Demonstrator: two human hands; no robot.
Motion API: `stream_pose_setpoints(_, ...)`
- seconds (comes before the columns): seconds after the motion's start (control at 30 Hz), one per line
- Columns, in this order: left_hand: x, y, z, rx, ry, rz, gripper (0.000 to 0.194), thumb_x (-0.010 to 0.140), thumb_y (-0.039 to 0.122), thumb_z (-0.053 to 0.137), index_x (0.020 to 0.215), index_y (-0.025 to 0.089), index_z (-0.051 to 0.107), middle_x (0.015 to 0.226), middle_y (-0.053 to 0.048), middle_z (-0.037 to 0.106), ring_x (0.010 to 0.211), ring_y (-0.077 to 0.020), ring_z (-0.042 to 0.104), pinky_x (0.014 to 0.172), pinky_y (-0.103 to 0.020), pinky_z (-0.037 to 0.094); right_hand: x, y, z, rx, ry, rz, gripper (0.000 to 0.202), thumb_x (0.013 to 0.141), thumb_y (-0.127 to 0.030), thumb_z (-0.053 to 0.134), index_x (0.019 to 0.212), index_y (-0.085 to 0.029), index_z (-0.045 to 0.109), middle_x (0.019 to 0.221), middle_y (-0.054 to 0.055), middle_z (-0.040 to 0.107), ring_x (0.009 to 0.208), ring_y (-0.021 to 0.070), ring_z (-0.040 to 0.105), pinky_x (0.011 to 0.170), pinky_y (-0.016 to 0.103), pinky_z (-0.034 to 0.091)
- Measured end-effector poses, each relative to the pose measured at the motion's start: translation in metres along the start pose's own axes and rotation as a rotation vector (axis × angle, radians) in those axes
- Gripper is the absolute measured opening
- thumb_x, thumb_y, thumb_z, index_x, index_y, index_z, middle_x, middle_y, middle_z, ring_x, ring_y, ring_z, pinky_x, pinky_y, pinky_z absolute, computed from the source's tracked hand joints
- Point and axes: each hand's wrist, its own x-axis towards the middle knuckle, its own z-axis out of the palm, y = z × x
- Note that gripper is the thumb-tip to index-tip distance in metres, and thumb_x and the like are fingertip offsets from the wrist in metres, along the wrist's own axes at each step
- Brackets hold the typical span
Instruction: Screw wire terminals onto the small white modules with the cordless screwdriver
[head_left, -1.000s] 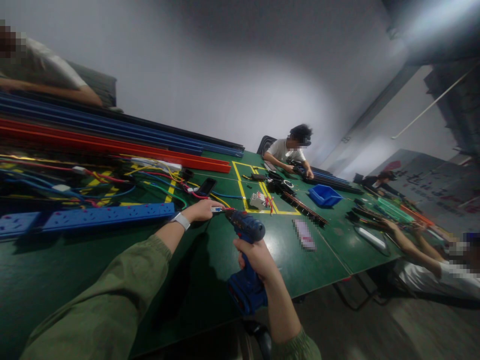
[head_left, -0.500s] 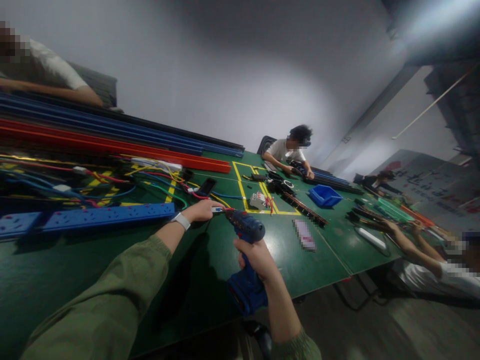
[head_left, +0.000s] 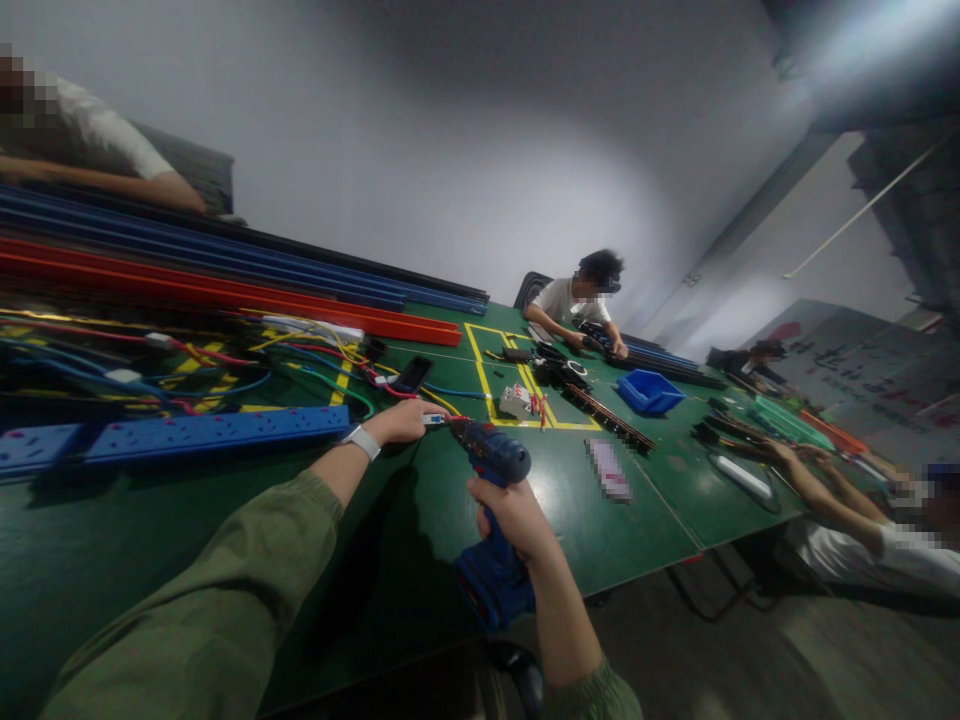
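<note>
My right hand (head_left: pixel 517 515) is wrapped round the grip of a blue cordless drill (head_left: pixel 491 450), its nose pointing left. At its tip is a small white-and-blue part (head_left: pixel 434 420), pinched in my left hand (head_left: pixel 403 422). The drill's bit seems to meet this part's right end, though the exact contact is too small to make out. A yellow wire and a red wire run close by the part. Behind the drill, a white block with red wire ends (head_left: pixel 517 401), resembling a circuit breaker, stands on the green table (head_left: pixel 405 580).
Blue socket strips (head_left: pixel 217 433) lie left of my left hand, with tangled wires (head_left: pixel 225 375) behind. Long red channels (head_left: pixel 300 315) and blue rails line the far edge. A black phone-like device (head_left: pixel 412 374), blue bin (head_left: pixel 649 392) and phone (head_left: pixel 608 469) lie around. Co-workers sit nearby.
Both my hands, the drill and the small part look unmoved. A co-worker's hand at the right has shifted slightly.
</note>
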Motion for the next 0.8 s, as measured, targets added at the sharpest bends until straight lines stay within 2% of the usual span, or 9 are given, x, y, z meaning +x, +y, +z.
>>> stream_pose_setpoints(0.37,-0.0003,0.0044,-0.0017,0.0,-0.005,-0.015,0.054,0.071,0.014,0.053,0.123,0.019,0.066,0.117,-0.005,0.07,0.109,-0.0208,0.062,0.1,-0.027,0.042,-0.0013,-0.0027,0.001,0.015,-0.002,-0.003,0.036,0.074,-0.036,0.064,0.103,-0.015,0.055,0.038,-0.01,0.045,0.034,0.012,0.046,0.043,0.024,0.037)
stream_pose_setpoints(0.6,-0.001,0.0054,-0.0026,-0.008,-0.004,-0.014,0.054,0.071,0.014,0.052,0.122,0.021,0.066,0.12,-0.005,0.069,0.111,-0.0207,0.062,0.1,-0.028,0.043,-0.002,-0.0034,0.0015,0.012,0.003,0.01,0.029,0.074,-0.036,0.064,0.093,-0.016,0.056,0.038,-0.01,0.044,0.034,0.0117,0.045,0.043,0.024,0.036)
stream_pose_setpoints(0.8,-0.0003,0.0042,-0.0017,-0.017,0.0,-0.014,0.057,0.068,0.011,0.052,0.122,0.021,0.066,0.119,-0.005,0.069,0.109,-0.0201,0.063,0.1,-0.028,0.043,-0.0027,-0.0031,0.0007,0.03,0.001,-0.001,0.03,0.074,-0.036,0.064,0.095,-0.016,0.056,0.037,-0.01,0.045,0.034,0.0124,0.046,0.043,0.024,0.036)
